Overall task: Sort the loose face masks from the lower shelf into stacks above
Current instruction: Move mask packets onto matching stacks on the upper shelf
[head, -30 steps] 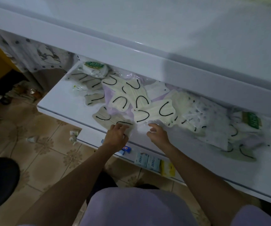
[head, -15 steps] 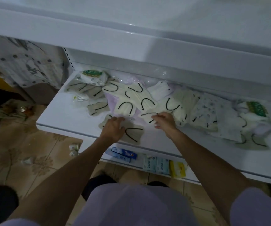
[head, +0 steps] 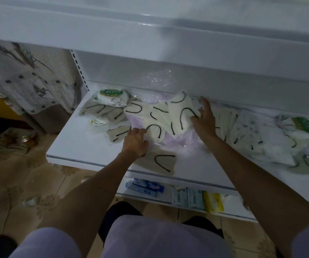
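Note:
Several loose cream face masks (head: 161,116) with black ear loops lie scattered on a white shelf (head: 79,146). My right hand (head: 205,121) grips a bunch of cream masks (head: 182,116) near the back of the shelf, thumb curled under them. My left hand (head: 136,141) rests palm down on the pile's front edge, fingers on a mask over a lilac plastic bag (head: 178,140). A beige mask (head: 162,162) lies near the front edge beside my left wrist. More beige masks (head: 111,113) lie at the left.
Printed white masks (head: 252,131) and green-labelled packs (head: 112,95) (head: 302,125) lie on the same shelf. A white shelf board (head: 150,34) overhangs above. A lower shelf holds toothpaste boxes (head: 144,186) and "ZERO" packs (head: 187,197). Tiled floor at left.
My right hand has moved up and back, gathering cream masks and lifting them from the pile. My left hand shifted slightly forward onto the pile. The camera moved closer.

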`<action>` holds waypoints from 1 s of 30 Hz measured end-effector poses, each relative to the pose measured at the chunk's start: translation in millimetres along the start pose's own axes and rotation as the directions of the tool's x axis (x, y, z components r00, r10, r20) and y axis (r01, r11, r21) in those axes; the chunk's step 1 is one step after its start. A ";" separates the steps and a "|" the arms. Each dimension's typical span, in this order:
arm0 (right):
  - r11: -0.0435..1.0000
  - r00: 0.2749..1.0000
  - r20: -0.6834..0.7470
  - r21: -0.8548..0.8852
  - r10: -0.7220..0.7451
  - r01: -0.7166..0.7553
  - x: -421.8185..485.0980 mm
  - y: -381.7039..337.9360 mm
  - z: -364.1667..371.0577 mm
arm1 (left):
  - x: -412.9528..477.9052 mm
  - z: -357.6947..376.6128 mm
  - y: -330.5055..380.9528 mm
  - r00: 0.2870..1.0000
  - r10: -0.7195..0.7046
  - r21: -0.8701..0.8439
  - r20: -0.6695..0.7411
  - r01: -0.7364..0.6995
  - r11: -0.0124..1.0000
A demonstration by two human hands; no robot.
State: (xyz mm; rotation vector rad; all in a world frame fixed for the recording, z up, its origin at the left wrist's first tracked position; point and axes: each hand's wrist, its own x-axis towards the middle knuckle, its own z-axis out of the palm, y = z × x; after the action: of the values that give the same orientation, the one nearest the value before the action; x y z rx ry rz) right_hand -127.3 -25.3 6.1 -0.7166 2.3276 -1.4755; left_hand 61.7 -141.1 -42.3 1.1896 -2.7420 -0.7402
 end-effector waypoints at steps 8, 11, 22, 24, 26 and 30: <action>0.816 0.982 0.172 -0.576 0.079 0.035 24.6 35.6 34.7 | 29.2 1.3 -11.1 1.000 0.024 0.033 0.009 -0.025 0.999; 0.794 0.960 0.266 -0.601 0.087 0.095 28.4 32.4 49.7 | 44.2 -1.6 -10.2 0.999 0.040 0.015 0.026 -0.040 0.999; 0.666 0.953 0.286 -0.731 0.100 0.150 46.9 22.3 83.5 | 59.5 9.6 -26.3 0.994 0.096 0.157 0.059 -0.105 0.982; 0.679 0.937 0.336 -0.710 0.094 0.186 52.2 21.0 87.9 | 57.2 7.7 -29.5 0.995 0.103 0.098 -0.008 -0.102 0.990; 0.693 0.914 0.404 -0.667 0.029 0.273 53.5 20.9 90.8 | 56.0 5.4 -34.8 0.992 0.070 0.055 -0.108 -0.064 0.996; 0.766 0.886 0.455 -0.538 -0.089 0.353 54.5 17.5 96.3 | 57.4 -0.4 -49.1 0.975 0.055 0.184 -0.214 -0.015 0.983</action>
State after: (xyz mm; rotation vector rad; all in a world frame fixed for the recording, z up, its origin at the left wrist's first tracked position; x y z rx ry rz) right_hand -129.7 -122.1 -50.2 -1.3661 2.4163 -0.5065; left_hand 54.6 -210.3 -71.5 1.1712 -2.6815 -0.3373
